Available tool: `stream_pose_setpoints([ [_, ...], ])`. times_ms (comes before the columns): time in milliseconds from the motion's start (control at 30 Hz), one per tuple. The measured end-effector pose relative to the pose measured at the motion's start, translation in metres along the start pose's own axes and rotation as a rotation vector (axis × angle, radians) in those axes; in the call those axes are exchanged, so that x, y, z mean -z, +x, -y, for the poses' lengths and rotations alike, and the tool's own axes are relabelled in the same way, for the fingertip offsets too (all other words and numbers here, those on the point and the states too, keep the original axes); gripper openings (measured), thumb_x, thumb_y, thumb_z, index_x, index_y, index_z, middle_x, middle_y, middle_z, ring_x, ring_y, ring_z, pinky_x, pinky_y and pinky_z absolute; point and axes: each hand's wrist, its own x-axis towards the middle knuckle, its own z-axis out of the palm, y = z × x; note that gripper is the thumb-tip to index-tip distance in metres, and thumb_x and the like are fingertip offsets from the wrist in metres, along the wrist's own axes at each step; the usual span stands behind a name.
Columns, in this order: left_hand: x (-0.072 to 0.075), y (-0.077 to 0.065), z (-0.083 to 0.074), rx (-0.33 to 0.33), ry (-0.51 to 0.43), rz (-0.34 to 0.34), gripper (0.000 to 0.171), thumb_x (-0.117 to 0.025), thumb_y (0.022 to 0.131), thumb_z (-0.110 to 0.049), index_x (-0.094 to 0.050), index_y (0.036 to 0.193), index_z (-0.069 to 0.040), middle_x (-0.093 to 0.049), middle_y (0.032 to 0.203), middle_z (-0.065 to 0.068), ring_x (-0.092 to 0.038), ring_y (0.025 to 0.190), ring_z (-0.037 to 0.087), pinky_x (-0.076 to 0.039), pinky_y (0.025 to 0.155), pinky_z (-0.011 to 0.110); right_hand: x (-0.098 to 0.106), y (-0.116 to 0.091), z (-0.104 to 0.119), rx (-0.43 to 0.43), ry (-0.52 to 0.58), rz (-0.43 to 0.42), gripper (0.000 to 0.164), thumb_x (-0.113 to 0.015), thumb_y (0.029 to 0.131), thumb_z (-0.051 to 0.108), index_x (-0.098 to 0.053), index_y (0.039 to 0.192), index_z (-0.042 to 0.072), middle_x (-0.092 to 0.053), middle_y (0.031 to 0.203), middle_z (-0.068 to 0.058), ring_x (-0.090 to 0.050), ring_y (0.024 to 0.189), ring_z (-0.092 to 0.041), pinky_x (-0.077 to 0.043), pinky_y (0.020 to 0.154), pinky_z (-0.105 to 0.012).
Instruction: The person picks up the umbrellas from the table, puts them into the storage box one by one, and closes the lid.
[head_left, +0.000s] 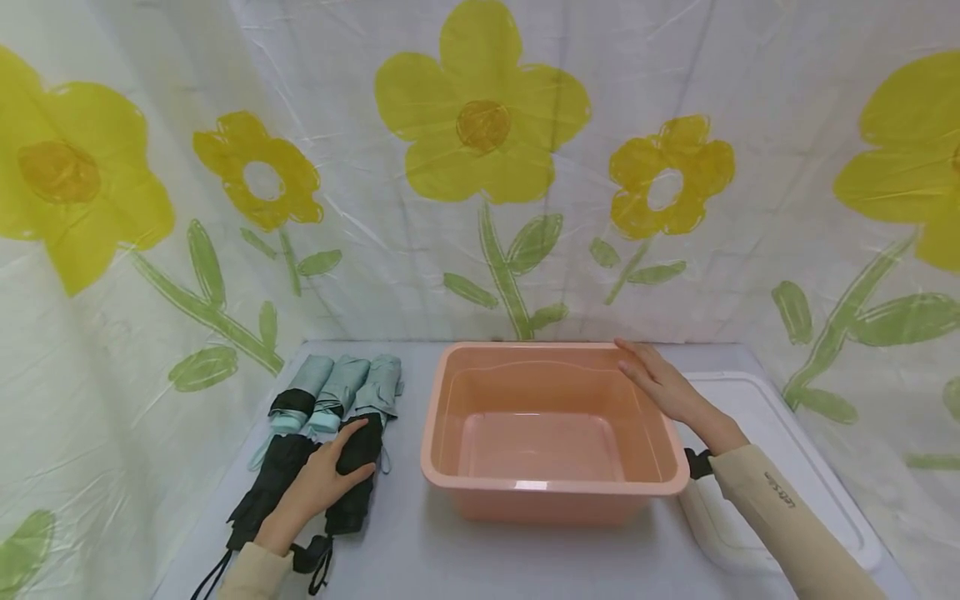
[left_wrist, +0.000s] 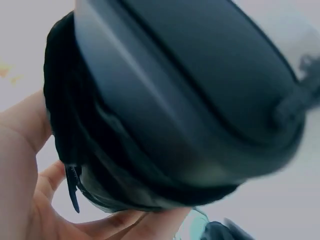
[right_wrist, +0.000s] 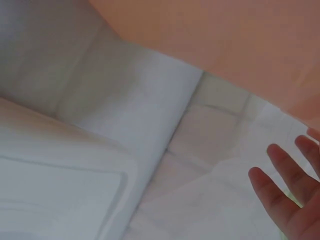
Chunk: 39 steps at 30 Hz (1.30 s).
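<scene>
My left hand [head_left: 318, 482] grips a black folding umbrella [head_left: 358, 475], its thumb and fingers on either side; in the left wrist view the umbrella's dark handle end [left_wrist: 200, 90] is close to the camera. Another black folding umbrella [head_left: 273, 479] lies to the left, partly behind that hand. Beyond them are three pale teal folded umbrellas [head_left: 379, 385] in a row. My right hand [head_left: 663, 385] rests at the right back rim of a peach plastic basin [head_left: 555, 504], fingers extended. In the right wrist view its fingers [right_wrist: 275, 195] are spread beside the basin's wall.
A white lid-like panel [head_left: 780, 467] lies right of the basin, partly under my right forearm. The pale table [head_left: 375, 567] ends at a hanging curtain [head_left: 352, 275] printed with yellow flowers. Black cord loops [head_left: 321, 567] trail from the umbrellas toward the front.
</scene>
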Motion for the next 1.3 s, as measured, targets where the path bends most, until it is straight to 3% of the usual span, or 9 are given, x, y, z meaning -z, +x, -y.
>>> stream_pose_setpoints([
  [200,0.002,0.006,-0.006,-0.032,-0.045,-0.036,0.067,-0.064,0.086,-0.041,-0.032,0.142,-0.021,-0.039,0.137,0.03,-0.044,0.117,0.051,-0.04,0.087,0.063,-0.002,0.0,-0.001,-0.005,0.006,0.001,0.05,-0.041,0.1,0.03,-0.034,0.142,0.004,-0.035,0.142,-0.02,-0.03,0.131,-0.04,-0.025,0.102,-0.058],
  [600,0.019,0.023,-0.02,-0.012,-0.136,-0.092,0.066,-0.063,0.083,-0.049,-0.034,0.139,-0.031,-0.042,0.137,0.027,-0.056,0.104,0.043,-0.048,0.079,0.053,-0.004,-0.001,-0.002,-0.034,0.046,0.007,0.051,-0.039,0.1,0.033,-0.033,0.141,0.003,-0.034,0.144,-0.018,-0.029,0.133,-0.038,-0.025,0.104,-0.056],
  [867,0.029,0.034,-0.031,0.008,-0.262,-0.046,0.066,-0.061,0.084,-0.052,-0.032,0.14,-0.033,-0.028,0.148,0.018,-0.037,0.126,0.045,-0.038,0.091,0.062,-0.005,-0.003,-0.002,-0.035,0.048,0.006,0.05,-0.039,0.1,0.031,-0.033,0.141,0.001,-0.035,0.142,-0.02,-0.03,0.131,-0.04,-0.025,0.103,-0.057],
  [1033,0.034,0.038,-0.043,0.027,-0.355,-0.021,0.067,-0.06,0.085,-0.05,-0.029,0.142,-0.033,-0.022,0.15,0.018,-0.026,0.132,0.049,-0.036,0.093,0.064,-0.004,-0.002,0.0,-0.027,0.059,0.009,0.05,-0.039,0.101,0.03,-0.033,0.14,0.0,-0.034,0.142,-0.021,-0.029,0.131,-0.04,-0.024,0.103,-0.057],
  [1167,0.04,0.044,-0.055,0.015,-0.451,-0.02,0.065,-0.06,0.088,-0.042,-0.027,0.143,-0.028,-0.023,0.149,0.018,-0.037,0.126,0.045,-0.046,0.086,0.051,-0.002,-0.002,0.0,-0.024,0.054,0.006,0.05,-0.038,0.101,0.03,-0.033,0.141,0.0,-0.034,0.142,-0.022,-0.029,0.131,-0.041,-0.024,0.103,-0.057],
  [1300,0.044,0.048,-0.066,0.015,-0.544,-0.001,0.062,-0.059,0.091,-0.035,-0.026,0.143,-0.025,-0.03,0.142,0.021,-0.052,0.109,0.036,-0.051,0.073,0.035,-0.002,-0.001,-0.001,-0.03,0.054,0.006,0.05,-0.037,0.101,0.031,-0.033,0.141,0.0,-0.034,0.142,-0.021,-0.029,0.131,-0.041,-0.024,0.103,-0.057],
])
